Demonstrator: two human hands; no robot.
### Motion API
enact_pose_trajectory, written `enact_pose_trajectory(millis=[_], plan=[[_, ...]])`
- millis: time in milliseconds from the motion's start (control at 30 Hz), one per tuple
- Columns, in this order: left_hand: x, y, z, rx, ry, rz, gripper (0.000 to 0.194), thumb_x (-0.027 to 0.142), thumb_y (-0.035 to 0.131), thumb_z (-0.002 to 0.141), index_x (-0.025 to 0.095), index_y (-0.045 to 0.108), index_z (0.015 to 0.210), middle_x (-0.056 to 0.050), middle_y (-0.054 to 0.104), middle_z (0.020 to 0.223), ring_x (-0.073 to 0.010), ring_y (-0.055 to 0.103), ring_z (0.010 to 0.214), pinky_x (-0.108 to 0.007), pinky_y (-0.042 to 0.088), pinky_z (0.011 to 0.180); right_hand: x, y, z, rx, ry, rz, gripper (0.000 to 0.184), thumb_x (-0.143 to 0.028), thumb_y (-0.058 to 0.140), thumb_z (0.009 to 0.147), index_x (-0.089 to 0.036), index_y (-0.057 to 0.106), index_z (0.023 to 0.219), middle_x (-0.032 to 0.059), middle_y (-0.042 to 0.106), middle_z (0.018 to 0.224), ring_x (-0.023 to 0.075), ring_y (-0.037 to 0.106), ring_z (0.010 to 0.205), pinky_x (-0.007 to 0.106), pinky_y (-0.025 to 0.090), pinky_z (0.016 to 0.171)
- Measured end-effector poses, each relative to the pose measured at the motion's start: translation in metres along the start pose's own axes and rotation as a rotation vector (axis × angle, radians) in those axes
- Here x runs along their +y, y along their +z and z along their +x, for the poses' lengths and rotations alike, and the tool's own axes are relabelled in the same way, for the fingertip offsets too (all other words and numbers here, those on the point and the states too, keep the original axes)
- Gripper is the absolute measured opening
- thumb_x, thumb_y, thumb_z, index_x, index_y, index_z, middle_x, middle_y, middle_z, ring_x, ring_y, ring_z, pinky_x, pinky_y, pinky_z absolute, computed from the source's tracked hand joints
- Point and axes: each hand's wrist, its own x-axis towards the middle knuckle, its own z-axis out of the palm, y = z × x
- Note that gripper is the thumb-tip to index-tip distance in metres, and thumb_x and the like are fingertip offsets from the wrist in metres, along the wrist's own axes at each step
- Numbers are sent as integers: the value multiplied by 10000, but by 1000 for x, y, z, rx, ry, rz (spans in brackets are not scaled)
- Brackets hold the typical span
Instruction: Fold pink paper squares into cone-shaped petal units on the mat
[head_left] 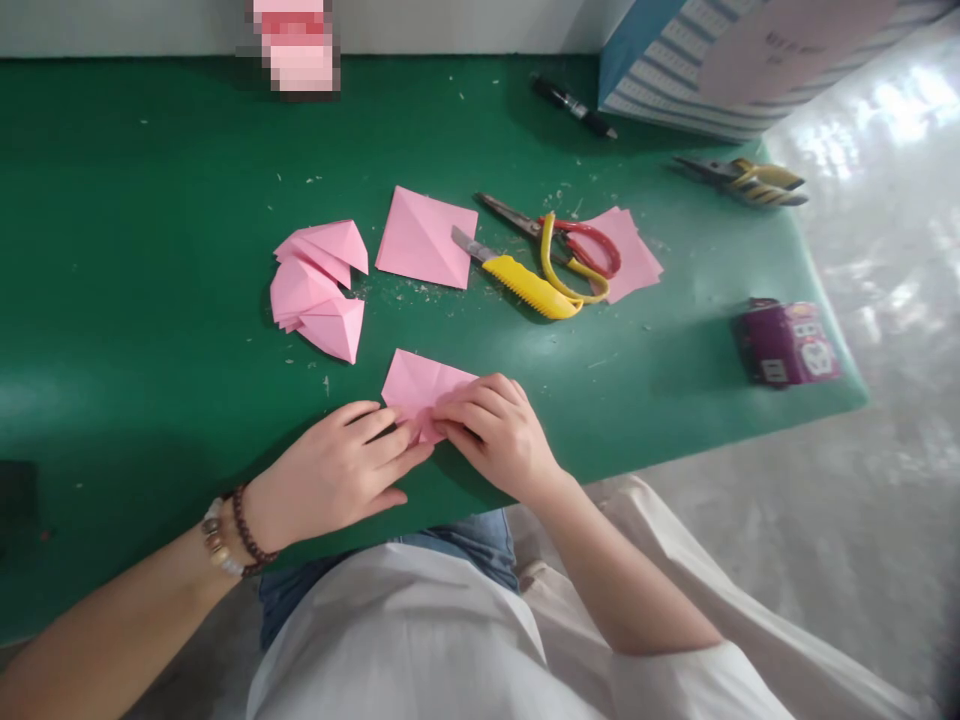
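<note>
A creased sheet of pink paper (426, 384) lies on the green table near its front edge, between my two hands. My left hand (341, 468) is stretched out with its fingers spread, their tips resting on the lower left part of the sheet. On the other side, my right hand (501, 430) has its fingers bent and pinched on the lower right of the paper. My palms and fingers cover part of its lower edge. Just beyond are folded pink paper pieces (319, 285) in an overlapping pile and a folded pink square (424, 240).
A yellow utility knife (529, 285) overlaps the square's edge, beside scissors (551, 235) lying partly on more pink paper (630, 255). Farther off are a pen (574, 105), pliers (750, 180), a purple box (793, 343) and a large striped box (675, 70). Paper scraps dot the green table (150, 300).
</note>
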Motion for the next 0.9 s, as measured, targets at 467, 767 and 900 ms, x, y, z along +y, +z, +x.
enact_pose_trajectory(millis=[467,767,900], plan=[[-1,2,-2,6,-15,-34,455,333,674,866,186,588,1288,-88,653,1204,-285,565,1121,-467,471,967,0,0,0,-25,31,10,119,-218,612,929,-243,727,916,21,740,890,195,589,891,362,468,799],[-1,2,-3,-25,-30,-50,476,348,658,881,171,570,1314,-86,615,1321,-282,552,1150,-474,446,994,0,0,1,-17,30,9,116,-232,612,932,-229,727,918,23,742,892,194,590,889,364,475,804],[-1,1,-3,-33,-33,-63,511,374,655,882,177,555,1342,-90,631,1305,-280,557,1126,-472,442,982,0,0,0,-25,49,3,111,-235,623,923,-246,733,939,21,737,892,194,592,895,365,473,804]])
